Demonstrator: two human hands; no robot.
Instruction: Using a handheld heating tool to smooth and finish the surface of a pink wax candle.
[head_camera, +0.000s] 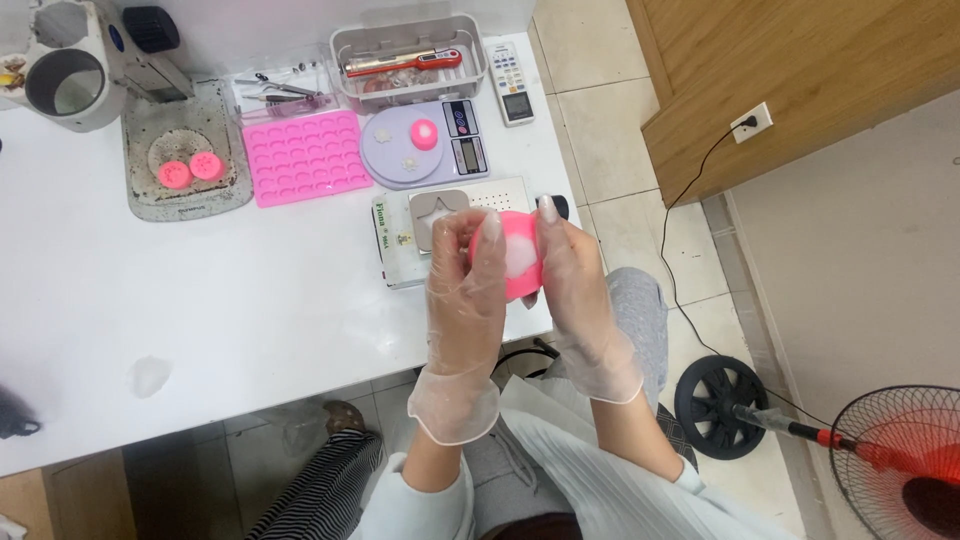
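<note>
A flat white-and-green box (400, 240) lies below the grey scale's dark screen (468, 153).

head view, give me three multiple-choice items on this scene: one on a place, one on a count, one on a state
1. Where is the small pink lump?
A. on the kitchen scale
B. in the pink mould tray
C. on the floor

2. How many pink pieces lie on the grey tray?
A. one
B. two
C. four

3. How is the pink ball?
A. lying on the table
B. held by the left hand alone
C. held between both gloved hands, the right hand included

Answers: 1 A, it sits on the scale's round plate; 2 B, two lie side by side; 3 C, fingers of both grip it.
</note>
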